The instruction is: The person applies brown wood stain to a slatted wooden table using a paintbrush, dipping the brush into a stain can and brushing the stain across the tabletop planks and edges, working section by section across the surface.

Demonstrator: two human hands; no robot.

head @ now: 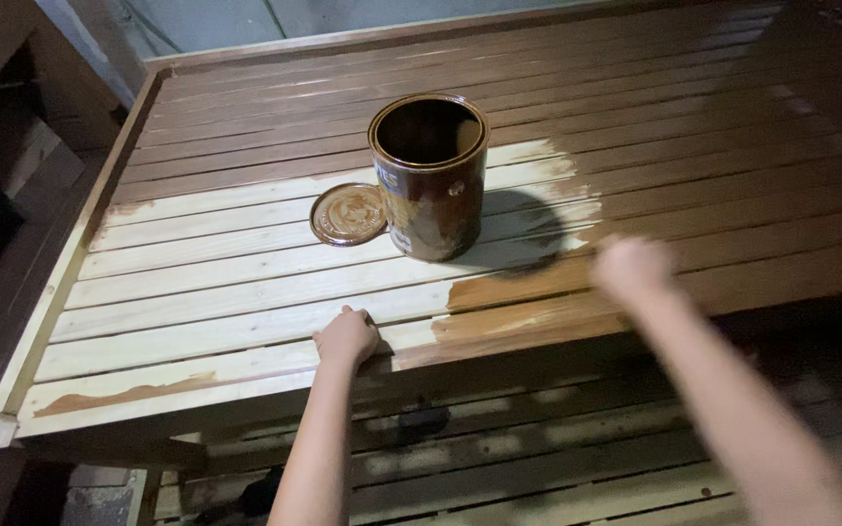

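Left hand point(346, 337), fingers curled, braces on the slatted platform point(246, 282); blurred right hand point(632, 269), fingers indiscernible, hovers at the open stain can's point(430, 175) four o'clock, lid point(348, 213) at nine.

Dim scene, one bright patch mid-frame.
Light from the left throws the can's point(430, 175) shadow rightward; right hand point(632, 270) motion-blurred, corners dark.

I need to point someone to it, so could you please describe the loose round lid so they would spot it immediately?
On the slatted wooden surface, find the open brown can standing on the bare pale slats. The lid lies flat against its left side, the only small stained disc there.
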